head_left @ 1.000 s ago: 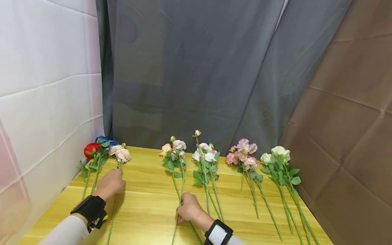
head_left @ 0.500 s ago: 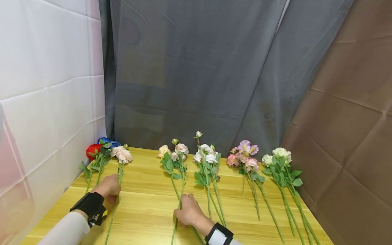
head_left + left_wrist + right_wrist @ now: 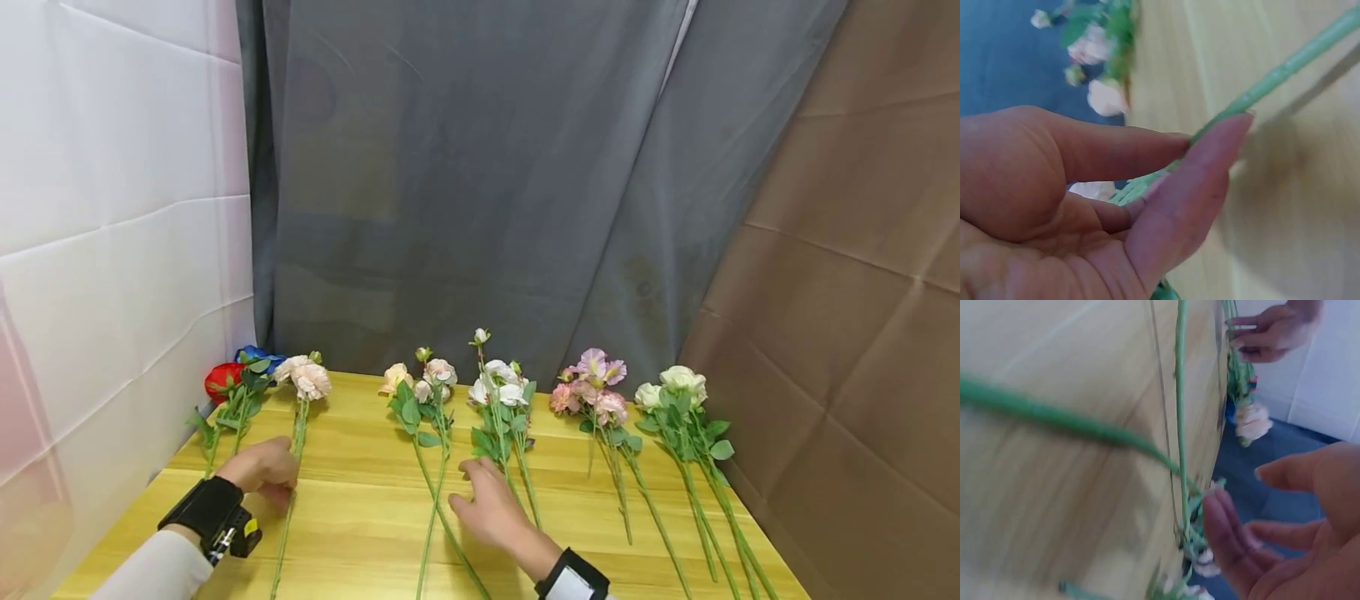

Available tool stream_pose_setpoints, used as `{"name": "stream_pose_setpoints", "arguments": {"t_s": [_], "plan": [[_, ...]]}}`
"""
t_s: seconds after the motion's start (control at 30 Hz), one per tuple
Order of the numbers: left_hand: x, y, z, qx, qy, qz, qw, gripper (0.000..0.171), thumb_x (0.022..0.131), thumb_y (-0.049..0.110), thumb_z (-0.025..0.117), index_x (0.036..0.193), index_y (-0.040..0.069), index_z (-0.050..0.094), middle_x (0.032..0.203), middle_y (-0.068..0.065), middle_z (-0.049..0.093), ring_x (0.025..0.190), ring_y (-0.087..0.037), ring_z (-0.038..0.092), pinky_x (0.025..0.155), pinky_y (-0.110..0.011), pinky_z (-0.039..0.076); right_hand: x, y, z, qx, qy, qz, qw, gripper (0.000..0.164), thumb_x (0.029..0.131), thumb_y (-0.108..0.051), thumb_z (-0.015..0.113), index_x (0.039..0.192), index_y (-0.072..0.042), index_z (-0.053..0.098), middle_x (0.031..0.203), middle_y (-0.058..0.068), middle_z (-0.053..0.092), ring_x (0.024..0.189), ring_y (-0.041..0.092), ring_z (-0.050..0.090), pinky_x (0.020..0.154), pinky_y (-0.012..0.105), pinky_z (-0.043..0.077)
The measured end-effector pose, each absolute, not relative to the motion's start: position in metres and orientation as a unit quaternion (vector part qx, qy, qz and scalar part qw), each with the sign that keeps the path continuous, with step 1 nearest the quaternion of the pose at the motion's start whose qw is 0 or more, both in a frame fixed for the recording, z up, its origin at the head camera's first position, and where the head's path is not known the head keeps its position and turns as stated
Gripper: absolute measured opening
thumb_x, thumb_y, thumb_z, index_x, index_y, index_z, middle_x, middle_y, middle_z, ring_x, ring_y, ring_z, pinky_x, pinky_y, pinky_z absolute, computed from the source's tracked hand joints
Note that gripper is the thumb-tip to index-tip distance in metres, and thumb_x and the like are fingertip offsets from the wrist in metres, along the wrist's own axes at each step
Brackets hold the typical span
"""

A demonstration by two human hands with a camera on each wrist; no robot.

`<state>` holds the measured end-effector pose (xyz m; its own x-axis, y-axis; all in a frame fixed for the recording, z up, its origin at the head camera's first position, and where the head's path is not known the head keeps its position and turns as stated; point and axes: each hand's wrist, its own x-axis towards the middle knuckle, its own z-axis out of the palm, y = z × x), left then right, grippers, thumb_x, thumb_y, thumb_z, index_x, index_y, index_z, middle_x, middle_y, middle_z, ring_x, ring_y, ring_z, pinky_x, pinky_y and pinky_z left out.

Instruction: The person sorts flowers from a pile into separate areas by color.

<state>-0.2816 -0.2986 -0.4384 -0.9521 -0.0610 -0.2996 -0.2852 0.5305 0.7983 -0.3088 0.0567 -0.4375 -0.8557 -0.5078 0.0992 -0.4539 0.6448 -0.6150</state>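
My left hand (image 3: 266, 468) pinches the green stem (image 3: 1272, 81) of a pale pink artificial flower (image 3: 307, 379) between thumb and fingertips. In the left wrist view that stem casts a shadow on the table. My right hand (image 3: 491, 504) has its fingers spread, with nothing held. It is just right of two crossed stems (image 3: 435, 492) that carry a peach flower (image 3: 396, 377) and pale pink blooms (image 3: 440, 372). In the right wrist view a gap shows between the right thumb (image 3: 1291, 472) and fingers (image 3: 1229, 537). White flowers (image 3: 501, 383) lie beyond the right hand.
Red (image 3: 223, 381) and blue flowers (image 3: 258, 358) lie at the table's left edge. Farther right are pink and lilac flowers (image 3: 600, 385), then cream-white roses (image 3: 682, 383). A grey curtain (image 3: 465, 183) hangs behind the wooden table (image 3: 360, 517), with fabric walls on both sides.
My right hand has let go of the crossed stem and moved slightly right, its fingers spreading. The pale pink flower in my left hand has shifted a little to the right.
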Motion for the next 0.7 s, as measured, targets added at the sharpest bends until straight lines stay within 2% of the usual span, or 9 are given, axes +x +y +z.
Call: {"name": "stream_pose_setpoints", "arguments": {"t_s": [0.03,0.1,0.17,0.2,0.33,0.43,0.57,0.7], "plan": [[-0.28,-0.296,-0.437,-0.088,0.861,0.487,0.113,0.032,0.082,-0.017,0.05,0.11,-0.024,0.035,0.086,-0.021,0.047,0.06,-0.022,0.057,0.06,-0.033,0.06,-0.311,0.059,-0.437,-0.274,0.903,-0.329,0.037,0.047,0.096,-0.016,0.067,0.137,0.003,0.055,0.124,0.018,0.055,0.094,0.024,0.062,0.075,0.039,0.055],[-0.279,-0.287,-0.432,-0.064,0.854,0.506,0.102,0.011,0.086,-0.015,0.048,0.092,-0.012,0.039,0.077,-0.013,0.043,0.061,-0.021,0.051,0.062,-0.035,0.061,-0.315,0.061,-0.438,-0.29,0.895,-0.336,0.036,0.044,0.097,-0.015,0.067,0.136,0.002,0.056,0.122,0.017,0.056,0.085,0.018,0.062,0.068,0.032,0.053],[-0.279,-0.275,-0.428,-0.044,0.85,0.519,0.084,0.023,0.087,-0.015,0.048,0.079,0.002,0.037,0.072,-0.008,0.04,0.062,-0.02,0.048,0.063,-0.037,0.062,-0.317,0.061,-0.44,-0.305,0.883,-0.353,0.047,0.044,0.097,-0.014,0.067,0.136,0.002,0.056,0.12,0.017,0.058,0.083,0.016,0.062,0.065,0.028,0.053],[-0.279,-0.268,-0.426,-0.037,0.848,0.523,0.076,0.027,0.087,-0.015,0.049,0.076,0.005,0.036,0.071,-0.007,0.041,0.063,-0.02,0.049,0.063,-0.038,0.062,-0.317,0.059,-0.441,-0.311,0.876,-0.365,0.059,0.043,0.097,-0.013,0.068,0.136,0.002,0.056,0.12,0.017,0.058,0.085,0.017,0.063,0.065,0.027,0.053],[-0.286,-0.235,-0.423,-0.017,0.837,0.545,0.046,0.017,0.083,-0.016,0.052,0.083,-0.001,0.044,0.077,-0.012,0.048,0.066,-0.022,0.054,0.062,-0.039,0.063,-0.314,0.047,-0.446,-0.324,0.845,-0.41,0.114,0.047,0.097,-0.015,0.068,0.137,0.004,0.054,0.121,0.017,0.06,0.098,0.026,0.067,0.07,0.031,0.058],[-0.291,-0.21,-0.423,-0.002,0.828,0.559,0.035,0.017,0.084,-0.017,0.053,0.09,-0.004,0.044,0.079,-0.014,0.048,0.067,-0.024,0.055,0.062,-0.042,0.062,-0.308,0.032,-0.449,-0.32,0.834,-0.424,0.151,0.048,0.097,-0.016,0.068,0.139,0.004,0.054,0.123,0.016,0.062,0.101,0.028,0.068,0.074,0.035,0.059],[-0.295,-0.187,-0.418,0.015,0.823,0.568,0.024,0.017,0.086,-0.017,0.054,0.092,-0.004,0.044,0.078,-0.012,0.046,0.068,-0.026,0.056,0.064,-0.044,0.062,-0.303,0.009,-0.45,-0.302,0.815,-0.458,0.186,0.046,0.097,-0.01,0.068,0.137,0.008,0.054,0.114,0.016,0.066,0.092,0.029,0.072,0.071,0.037,0.062],[-0.302,-0.173,-0.412,0.023,0.824,0.567,0.006,0.017,0.088,-0.018,0.055,0.095,-0.005,0.046,0.078,-0.011,0.045,0.069,-0.027,0.057,0.063,-0.042,0.062,-0.3,-0.006,-0.45,-0.275,0.808,-0.489,0.18,0.045,0.096,-0.002,0.067,0.136,0.013,0.052,0.1,0.012,0.065,0.077,0.028,0.073,0.064,0.035,0.062]]}}
